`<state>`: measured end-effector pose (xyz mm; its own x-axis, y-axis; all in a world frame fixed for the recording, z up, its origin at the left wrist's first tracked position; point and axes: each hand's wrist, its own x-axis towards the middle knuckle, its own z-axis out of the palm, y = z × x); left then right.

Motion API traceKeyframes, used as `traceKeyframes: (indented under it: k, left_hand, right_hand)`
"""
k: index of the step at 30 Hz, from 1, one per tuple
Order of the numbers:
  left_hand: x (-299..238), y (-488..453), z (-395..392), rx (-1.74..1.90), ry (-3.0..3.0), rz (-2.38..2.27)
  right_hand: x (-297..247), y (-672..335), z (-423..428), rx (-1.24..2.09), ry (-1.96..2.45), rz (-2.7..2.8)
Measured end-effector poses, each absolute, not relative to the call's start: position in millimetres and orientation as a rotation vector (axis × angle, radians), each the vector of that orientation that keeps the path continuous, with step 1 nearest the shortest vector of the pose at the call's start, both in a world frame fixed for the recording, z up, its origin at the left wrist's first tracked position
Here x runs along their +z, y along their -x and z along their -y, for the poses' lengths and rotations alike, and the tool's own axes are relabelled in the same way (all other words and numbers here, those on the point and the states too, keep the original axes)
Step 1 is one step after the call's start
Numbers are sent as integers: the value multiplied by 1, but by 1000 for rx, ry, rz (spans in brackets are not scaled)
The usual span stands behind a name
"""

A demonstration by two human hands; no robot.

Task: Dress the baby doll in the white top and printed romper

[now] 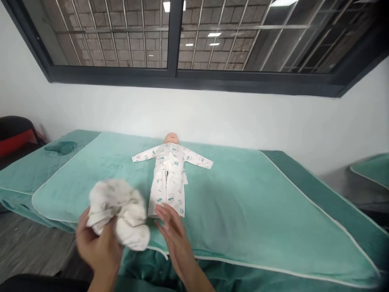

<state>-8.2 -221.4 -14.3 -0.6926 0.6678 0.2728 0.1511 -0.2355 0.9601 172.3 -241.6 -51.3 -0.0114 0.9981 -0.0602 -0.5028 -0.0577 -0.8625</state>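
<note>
My left hand [99, 243] is closed around a bunched white cloth [120, 211], held up above the bed's near left edge. The cloth is crumpled and a little blurred, and its exact kind does not show. To its right, my right hand [174, 233] has its fingers stretched out and holds nothing. Its fingertips appear near the trouser legs of a baby doll [172, 138] lying on its back, head toward the wall. The doll wears a white printed long-sleeved top [170, 156] and matching trousers [167, 192]; its arms are spread.
A green padded bed [243, 211] with white piping runs along the white wall [212, 113]. A face hole [62, 147] is at its left end. Above is a dark-framed window [174, 73] with bars. A black and red chair [18, 138] stands left; another green bed [372, 170] is at right.
</note>
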Motion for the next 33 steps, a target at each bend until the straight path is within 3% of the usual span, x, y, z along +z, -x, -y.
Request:
traceKeyframes:
  k: [1,5,14,16,19,23,28,33]
  left_hand:
    - [-2,-15,212,2088,-885,-1571]
    - [13,-73,184,1782,-978,-1276]
    - [-59,-69,192,1652,-1136,-1226]
    - [-62,-52,187,1599,-1274,-1176]
    - [-61,-26,172,1556,-1228,-1155]
    - [-65,-16,148,1709,-926,-1165]
    - [-79,-35,118,1568,-928,-1169]
    - [-63,-49,53,1568,-1182,-1210]
  right_hand:
    - [-40,-165,237,1540,769,714]
    - [-20,-161,211,1622,633,595]
    - [-17,-176,162,1333,796,656]
    - [-5,-206,156,1148,917,745]
    - [10,-281,144,615,1145,981]
    - [-20,-379,121,77,1531,1130]
    - [-81,-428,109,184,1988,1347]
    - [-30,-422,122,117,2277,1423]
